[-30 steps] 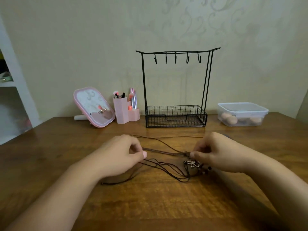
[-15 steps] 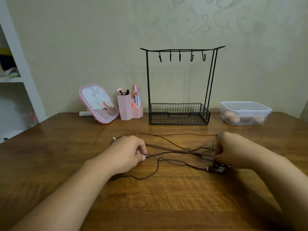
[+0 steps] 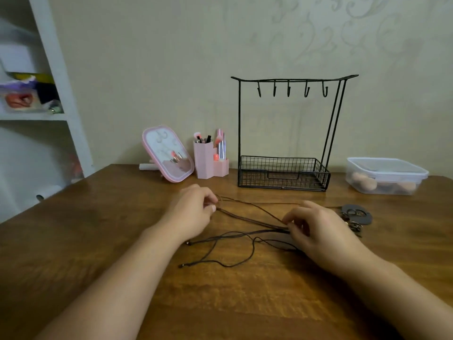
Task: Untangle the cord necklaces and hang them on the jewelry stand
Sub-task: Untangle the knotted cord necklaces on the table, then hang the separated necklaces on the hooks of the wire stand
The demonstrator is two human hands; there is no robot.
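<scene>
From the head view I see a brown wooden table (image 3: 73,241) against a beige patterned wall (image 3: 171,57). My left hand (image 3: 191,212) pinches the cord necklaces (image 3: 247,217); my right hand (image 3: 316,229) grips their other end. The cords stretch left to right across the table, in front of the black jewelry stand (image 3: 284,133).

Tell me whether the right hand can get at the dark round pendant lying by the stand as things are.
Probably yes. The round pendant lies on the table just beyond the right hand, with nothing between them. But that hand pinches the cords, so it would likely have to release its grip first.
</scene>
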